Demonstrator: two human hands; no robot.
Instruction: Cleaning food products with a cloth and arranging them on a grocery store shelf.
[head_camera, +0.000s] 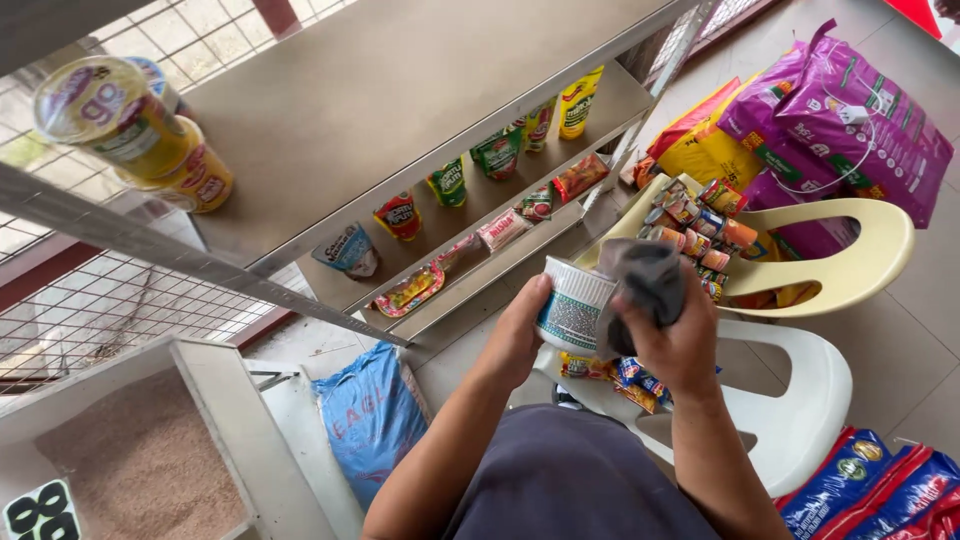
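While the left hand (518, 330) closed around the side of a white cup of instant noodles (572, 306), the right hand (676, 335) gripped a grey cloth (643, 285) and pressed it against the cup's rim. The cup was held up over a white plastic chair (800, 400), just below a yellow chair (850, 260) loaded with small tins (695, 225). Sauce pouches (450, 185) stood on the grey metal shelf (400, 110) beyond.

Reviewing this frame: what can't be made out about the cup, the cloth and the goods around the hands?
Head view only:
- Cup: top and far side hidden by the grey cloth; left hand covers its near side.
- Right hand: fingertips buried in the cloth.
- Cans on the yellow chair: too small to identify.
- Packets on the white chair: partly behind the hands.
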